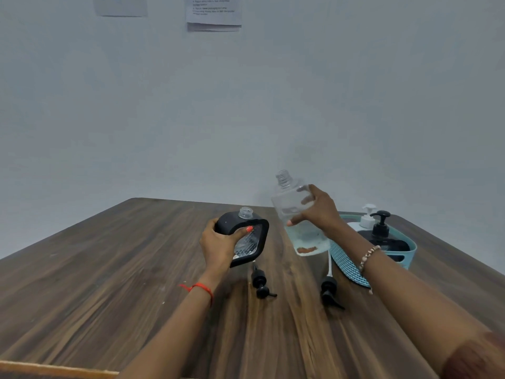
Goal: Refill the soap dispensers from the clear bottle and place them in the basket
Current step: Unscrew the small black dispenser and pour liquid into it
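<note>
Above the desk (109, 269), a black soap dispenser (226, 223), uncapped and tilted, is clasped by the left grip (218, 243), its fingers curled round the body. Just beside it, the open-necked clear bottle (287, 203) is held aloft, clamped in the right grip (318, 212); pale liquid is seen only in its lower part. A white-pumped dispenser (367, 216) and a black-pumped dispenser (381, 228) are stood in the teal basket (345, 262) at the right. Two black pump heads (261, 283) (329, 291) are laid on the desk.
</note>
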The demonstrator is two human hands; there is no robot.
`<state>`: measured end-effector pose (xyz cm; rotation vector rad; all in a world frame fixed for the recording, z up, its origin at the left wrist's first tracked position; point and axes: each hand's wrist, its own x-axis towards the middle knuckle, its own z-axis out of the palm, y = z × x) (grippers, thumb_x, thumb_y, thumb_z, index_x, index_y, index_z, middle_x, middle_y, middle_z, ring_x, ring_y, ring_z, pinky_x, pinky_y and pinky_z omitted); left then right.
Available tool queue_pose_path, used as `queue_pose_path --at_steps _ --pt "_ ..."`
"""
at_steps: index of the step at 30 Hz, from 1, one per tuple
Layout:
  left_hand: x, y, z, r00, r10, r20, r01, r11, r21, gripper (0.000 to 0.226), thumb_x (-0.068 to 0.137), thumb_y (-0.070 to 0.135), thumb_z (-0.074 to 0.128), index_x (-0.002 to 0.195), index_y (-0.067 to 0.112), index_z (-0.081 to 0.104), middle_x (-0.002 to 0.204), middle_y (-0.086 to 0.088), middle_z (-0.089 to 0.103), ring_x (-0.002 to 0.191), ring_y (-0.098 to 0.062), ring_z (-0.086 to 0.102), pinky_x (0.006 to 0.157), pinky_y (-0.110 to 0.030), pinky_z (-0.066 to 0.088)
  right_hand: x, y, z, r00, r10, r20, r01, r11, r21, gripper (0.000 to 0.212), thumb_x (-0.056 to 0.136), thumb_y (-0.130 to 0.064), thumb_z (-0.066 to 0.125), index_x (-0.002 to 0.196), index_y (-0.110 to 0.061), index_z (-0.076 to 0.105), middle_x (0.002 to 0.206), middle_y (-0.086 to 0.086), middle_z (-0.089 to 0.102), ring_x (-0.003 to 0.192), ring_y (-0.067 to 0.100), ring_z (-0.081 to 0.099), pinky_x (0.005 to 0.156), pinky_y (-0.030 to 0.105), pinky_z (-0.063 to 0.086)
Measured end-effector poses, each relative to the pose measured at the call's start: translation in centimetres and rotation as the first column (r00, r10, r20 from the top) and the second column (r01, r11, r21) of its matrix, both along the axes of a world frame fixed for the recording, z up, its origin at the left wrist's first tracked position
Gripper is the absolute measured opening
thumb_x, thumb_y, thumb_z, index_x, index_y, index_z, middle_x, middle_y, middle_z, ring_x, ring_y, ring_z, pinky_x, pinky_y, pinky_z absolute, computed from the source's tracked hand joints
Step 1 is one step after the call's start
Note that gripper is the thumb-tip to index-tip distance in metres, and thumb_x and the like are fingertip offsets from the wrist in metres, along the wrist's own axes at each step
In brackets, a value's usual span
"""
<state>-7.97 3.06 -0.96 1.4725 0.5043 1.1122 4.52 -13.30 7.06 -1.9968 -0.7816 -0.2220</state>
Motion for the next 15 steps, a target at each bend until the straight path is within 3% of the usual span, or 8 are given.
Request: queue_pose_path --at_steps 4,8,11,15 --pt "-0.1 0.4 0.0 1.000 0.000 0.002 0.000 1.000 -0.005 0.049 0.057 0.019 0.089 0.095 0.016 0.058 0.089 -0.003 0.066 0.080 -0.019 0.064 0.066 -0.028 0.052 0.9 -0.2 -1.3 0.983 0.046 -0.178 -0.028 0.994 0.102 0.077 0.048 -0.004 0.088 0.115 -0.014 0.052 0.107 0.010 0.059 0.099 0.026 0.057 0.081 0.032 0.048" --pt "-0.2 0.6 0.0 1.000 0.005 0.004 -0.005 1.000 -0.015 0.046 0.058 0.017 0.088 0.094 0.014 0.059 0.083 0.002 0.064 0.071 -0.009 0.061 0.054 -0.012 0.047 1.4 0.1 -2.6 0.969 0.075 -0.237 -0.037 0.986 0.161 0.077 0.047 -0.003 0.089 0.115 -0.011 0.052 0.109 0.010 0.060 0.100 0.025 0.057 0.077 0.030 0.047" --pt "-0.2 0.8 -0.2 1.000 0.000 0.012 0.001 1.000 -0.028 0.046 0.059 0.015 0.087 0.095 0.013 0.060 0.081 0.004 0.064 0.069 -0.006 0.060 0.051 -0.010 0.047 1.7 0.1 -3.6 0.961 0.105 -0.255 -0.057 0.981 0.188 0.078 0.047 -0.004 0.089 0.115 -0.011 0.052 0.107 0.007 0.062 0.100 0.023 0.058 0.074 0.028 0.049" --pt "-0.1 1.0 -0.4 0.999 -0.023 0.031 0.024 0.998 -0.056 0.045 0.060 0.012 0.087 0.095 0.013 0.059 0.081 0.003 0.064 0.070 -0.007 0.061 0.050 -0.008 0.048 2.1 0.3 -4.7 0.938 0.151 -0.312 -0.088 0.975 0.206 0.085 0.045 -0.005 0.090 0.120 -0.011 0.052 0.113 0.009 0.065 0.107 0.025 0.060 0.089 0.038 0.052"
